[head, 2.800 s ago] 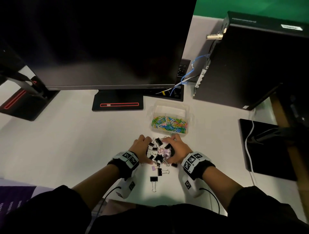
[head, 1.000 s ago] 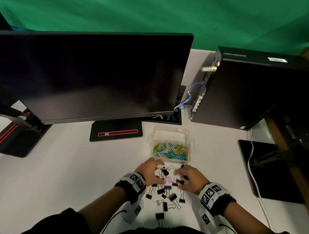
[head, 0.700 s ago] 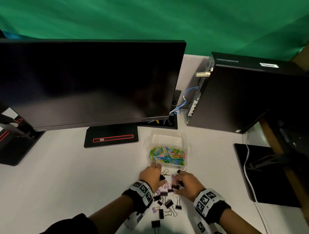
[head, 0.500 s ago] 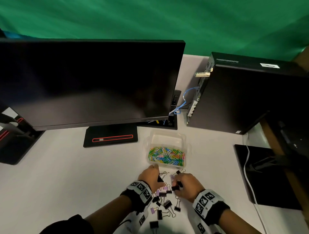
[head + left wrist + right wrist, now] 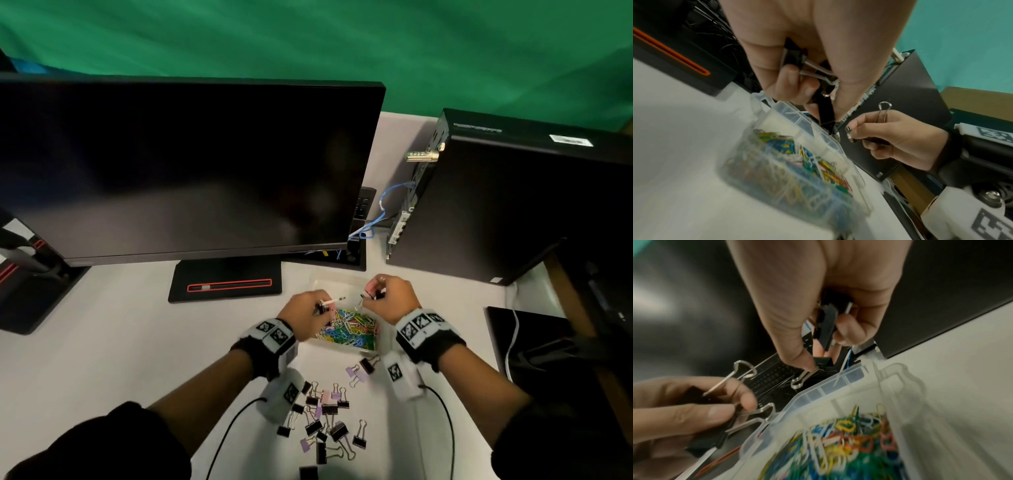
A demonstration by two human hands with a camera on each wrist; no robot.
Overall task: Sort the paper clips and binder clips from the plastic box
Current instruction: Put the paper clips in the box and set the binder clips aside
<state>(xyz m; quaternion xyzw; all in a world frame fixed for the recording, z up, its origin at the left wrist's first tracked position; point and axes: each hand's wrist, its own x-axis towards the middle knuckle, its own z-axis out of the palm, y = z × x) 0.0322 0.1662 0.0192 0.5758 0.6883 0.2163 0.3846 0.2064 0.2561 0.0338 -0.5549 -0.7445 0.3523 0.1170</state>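
Note:
A clear plastic box [image 5: 342,283] stands on the white desk; its near half is full of coloured paper clips [image 5: 349,330], its far half looks bare. Both hands hover above it. My left hand [image 5: 305,317] grips black binder clips [image 5: 797,60] in curled fingers. My right hand [image 5: 390,299] also holds black binder clips [image 5: 826,324], one pinched at the thumb tip. In the wrist views the box [image 5: 826,142] [image 5: 838,386] lies just below the fingers. A heap of black and purple binder clips [image 5: 325,418] lies on the desk near my forearms.
A dark monitor [image 5: 178,164] on a stand [image 5: 226,281] rises behind the box. A black computer case [image 5: 513,202] stands at the right, with cables [image 5: 376,219] between. A black pad [image 5: 534,342] lies at the right edge.
Both hands took binder clips from the heap and rose forward to above the box. The head view tilted up earlier.

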